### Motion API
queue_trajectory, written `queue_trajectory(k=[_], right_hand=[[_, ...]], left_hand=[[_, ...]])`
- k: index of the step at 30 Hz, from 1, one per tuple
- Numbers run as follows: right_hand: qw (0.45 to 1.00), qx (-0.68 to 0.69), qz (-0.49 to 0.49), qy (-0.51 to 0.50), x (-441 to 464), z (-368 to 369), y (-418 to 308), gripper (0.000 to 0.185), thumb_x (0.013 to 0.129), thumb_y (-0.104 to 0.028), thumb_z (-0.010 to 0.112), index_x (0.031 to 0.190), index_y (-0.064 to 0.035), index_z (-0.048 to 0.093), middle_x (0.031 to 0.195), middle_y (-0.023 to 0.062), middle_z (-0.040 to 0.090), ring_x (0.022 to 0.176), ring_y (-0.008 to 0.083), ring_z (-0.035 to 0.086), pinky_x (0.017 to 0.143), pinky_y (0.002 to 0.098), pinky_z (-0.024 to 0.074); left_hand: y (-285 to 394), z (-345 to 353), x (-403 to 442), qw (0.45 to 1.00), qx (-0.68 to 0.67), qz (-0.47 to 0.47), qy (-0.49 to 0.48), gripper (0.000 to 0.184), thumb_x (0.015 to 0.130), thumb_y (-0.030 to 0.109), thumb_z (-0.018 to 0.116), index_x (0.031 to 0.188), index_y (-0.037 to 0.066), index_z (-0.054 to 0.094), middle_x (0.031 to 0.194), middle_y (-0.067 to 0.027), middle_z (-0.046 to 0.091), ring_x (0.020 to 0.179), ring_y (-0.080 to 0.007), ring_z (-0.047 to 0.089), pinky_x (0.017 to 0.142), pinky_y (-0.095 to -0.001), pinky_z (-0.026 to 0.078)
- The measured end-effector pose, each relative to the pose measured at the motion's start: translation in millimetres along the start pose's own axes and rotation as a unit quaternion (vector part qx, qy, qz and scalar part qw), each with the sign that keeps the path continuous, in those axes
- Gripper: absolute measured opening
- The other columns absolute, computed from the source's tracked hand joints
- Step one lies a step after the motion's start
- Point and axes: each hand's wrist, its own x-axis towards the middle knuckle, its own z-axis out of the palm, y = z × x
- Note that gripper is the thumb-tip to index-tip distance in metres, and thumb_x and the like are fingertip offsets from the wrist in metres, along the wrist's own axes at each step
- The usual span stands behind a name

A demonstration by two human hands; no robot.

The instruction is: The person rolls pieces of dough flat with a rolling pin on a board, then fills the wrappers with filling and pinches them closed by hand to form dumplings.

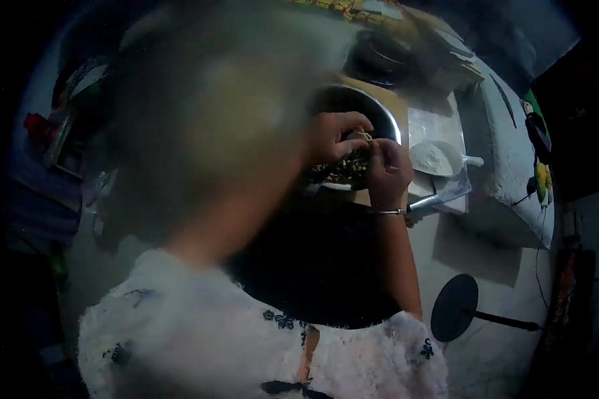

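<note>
1. The left hand [334, 138] holds a small pale piece [363, 135]; its grip is closed, with the thumb and a finger pinching it.
2. The right hand [388, 167] meets it from the other side. Its grip is also closed, and the fingertips seem to press the edge of the piece.
3. The piece is held above the metal bowl [395, 120], in which lies a chopped mix [343, 171], with dark and yellowish bits.
4. The step in hand looks like shaping or pinching this piece by fingers; how far its edge is closed, one cannot tell.
5. The next move seems to call for light, even pressure along the edge, with the left grip steady, so that the piece does not tear.
6. Beside the bowl, near the right hand, is a pan [456, 159] with white powder [430, 158].
</note>
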Motion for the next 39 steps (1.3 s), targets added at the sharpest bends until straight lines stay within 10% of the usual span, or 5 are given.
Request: queue_trajectory(k=[17, 39], right_hand=[[0.973, 0.207, 0.097, 0.026, -4, 4, 2, 0.006, 0.087, -0.003, 0.063, 0.090, 0.0016, 0.064, 0.087, 0.0096, 0.067, 0.078, 0.0146, 0.064, 0.068, 0.0269, 0.0507], [0.988, 0.140, 0.063, -0.019, 0, -6, 3, 0.006, 0.083, -0.007, 0.067, 0.086, -0.0016, 0.066, 0.083, 0.0085, 0.064, 0.076, 0.0192, 0.062, 0.067, 0.0295, 0.0496]], left_hand=[[1, 2, -1, 0.998, -0.045, -0.007, 0.040, 0.037, 0.084, 0.015, 0.068, 0.118, 0.006, 0.055, 0.102, -0.0119, 0.065, 0.093, -0.0203, 0.063, 0.081, -0.0319, 0.050], [7, 9, 0, 0.998, -0.066, -0.013, 0.009, 0.050, 0.076, 0.012, 0.073, 0.122, 0.009, 0.054, 0.094, -0.0143, 0.068, 0.090, -0.0267, 0.067, 0.081, -0.0340, 0.051]])
